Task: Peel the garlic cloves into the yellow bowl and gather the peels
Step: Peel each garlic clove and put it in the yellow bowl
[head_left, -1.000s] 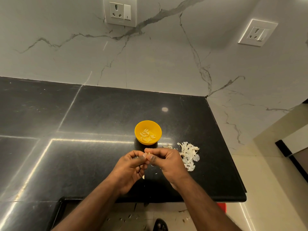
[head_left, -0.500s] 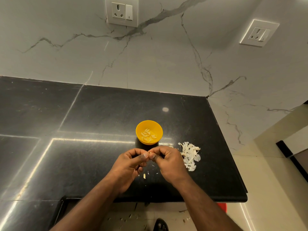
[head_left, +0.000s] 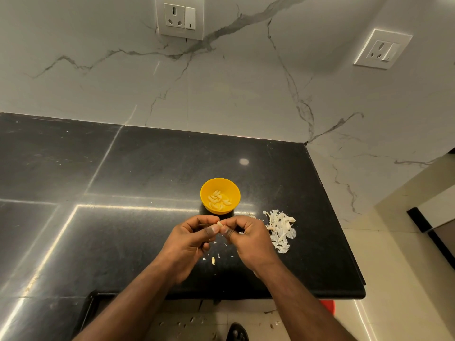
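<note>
Garlic clove [head_left: 219,223], pale, small, between left hand [head_left: 190,242] and right hand [head_left: 248,238].

A garlic clove [head_left: 219,223] shows only its tip between curled fingers.

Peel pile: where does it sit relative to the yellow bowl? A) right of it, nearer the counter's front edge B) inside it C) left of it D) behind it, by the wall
A: the peel pile lies on the black counter, right of the yellow bowl and nearer the front edge.

Yellow bowl [head_left: 219,187], black counter [head_left: 147,168], grey-veined white marble wall [head_left: 246,94], white peels [head_left: 280,230]
</note>
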Action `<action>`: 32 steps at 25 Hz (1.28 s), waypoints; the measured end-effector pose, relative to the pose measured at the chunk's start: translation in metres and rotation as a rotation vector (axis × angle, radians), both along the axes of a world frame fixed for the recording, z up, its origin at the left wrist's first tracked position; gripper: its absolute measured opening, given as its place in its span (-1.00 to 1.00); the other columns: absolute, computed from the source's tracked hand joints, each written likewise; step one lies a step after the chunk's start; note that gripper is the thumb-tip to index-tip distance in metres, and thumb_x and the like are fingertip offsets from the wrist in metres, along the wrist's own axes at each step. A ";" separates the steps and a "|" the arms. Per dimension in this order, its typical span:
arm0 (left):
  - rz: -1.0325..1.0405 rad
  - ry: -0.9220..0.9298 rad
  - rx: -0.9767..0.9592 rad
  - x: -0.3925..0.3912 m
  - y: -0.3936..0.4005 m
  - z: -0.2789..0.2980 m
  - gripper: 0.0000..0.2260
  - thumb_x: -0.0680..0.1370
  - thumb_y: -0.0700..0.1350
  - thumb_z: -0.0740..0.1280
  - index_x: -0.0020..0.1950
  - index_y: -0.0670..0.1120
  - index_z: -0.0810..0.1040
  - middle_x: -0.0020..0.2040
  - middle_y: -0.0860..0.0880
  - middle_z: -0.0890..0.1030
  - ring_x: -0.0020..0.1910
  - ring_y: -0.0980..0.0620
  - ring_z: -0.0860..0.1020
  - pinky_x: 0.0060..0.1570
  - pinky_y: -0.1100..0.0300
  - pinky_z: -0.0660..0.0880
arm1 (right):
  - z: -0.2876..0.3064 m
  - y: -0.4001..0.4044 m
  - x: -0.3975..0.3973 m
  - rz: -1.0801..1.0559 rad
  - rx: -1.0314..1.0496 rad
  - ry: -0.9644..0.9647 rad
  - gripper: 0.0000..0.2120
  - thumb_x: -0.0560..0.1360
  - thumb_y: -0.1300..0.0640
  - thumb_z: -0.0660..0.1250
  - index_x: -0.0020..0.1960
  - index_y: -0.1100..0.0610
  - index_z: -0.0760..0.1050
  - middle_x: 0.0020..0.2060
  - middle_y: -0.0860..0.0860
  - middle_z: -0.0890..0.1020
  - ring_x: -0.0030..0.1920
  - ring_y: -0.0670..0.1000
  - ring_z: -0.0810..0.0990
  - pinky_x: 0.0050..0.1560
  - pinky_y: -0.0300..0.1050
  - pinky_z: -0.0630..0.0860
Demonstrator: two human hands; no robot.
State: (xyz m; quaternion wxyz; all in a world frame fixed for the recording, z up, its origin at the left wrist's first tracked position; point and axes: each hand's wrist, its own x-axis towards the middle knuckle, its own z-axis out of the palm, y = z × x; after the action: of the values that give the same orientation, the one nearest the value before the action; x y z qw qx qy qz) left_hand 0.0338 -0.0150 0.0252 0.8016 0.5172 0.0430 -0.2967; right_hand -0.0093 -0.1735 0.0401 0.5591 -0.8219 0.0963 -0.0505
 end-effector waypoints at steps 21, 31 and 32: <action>-0.052 -0.151 0.106 -0.003 0.001 0.000 -0.87 0.47 -0.10 0.43 -0.02 -0.11 0.66 -0.14 -0.11 0.63 -0.18 -0.01 0.50 -0.24 0.16 0.41 | -0.001 0.004 -0.002 0.019 0.392 0.197 -0.83 0.63 0.15 0.30 -0.03 0.18 0.64 -0.27 0.06 0.66 -0.25 -0.03 0.59 -0.24 -0.15 0.51; -0.038 -0.090 0.145 0.000 -0.009 -0.001 -0.90 0.62 -0.23 0.29 0.00 -0.15 0.61 -0.18 -0.12 0.61 -0.24 0.03 0.52 -0.27 0.15 0.38 | -0.010 0.009 -0.002 0.010 0.013 0.053 -0.83 0.65 0.04 0.24 -0.05 0.02 0.56 -0.20 -0.02 0.66 -0.20 -0.01 0.64 -0.11 0.10 0.62; -0.027 -0.044 0.129 0.001 -0.010 0.000 -0.90 0.62 -0.23 0.29 -0.01 -0.15 0.61 -0.19 -0.13 0.60 -0.25 0.03 0.52 -0.28 0.16 0.37 | -0.012 0.009 -0.003 0.014 -0.050 0.017 -0.85 0.65 0.03 0.24 -0.05 -0.02 0.55 -0.20 -0.06 0.65 -0.19 -0.03 0.63 -0.11 0.10 0.60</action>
State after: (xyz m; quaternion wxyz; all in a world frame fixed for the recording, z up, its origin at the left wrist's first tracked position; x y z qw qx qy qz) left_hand 0.0345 -0.0250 0.0253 0.7632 0.5748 0.0376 -0.2929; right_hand -0.0119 -0.1647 0.0277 0.5377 -0.8369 0.0939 -0.0419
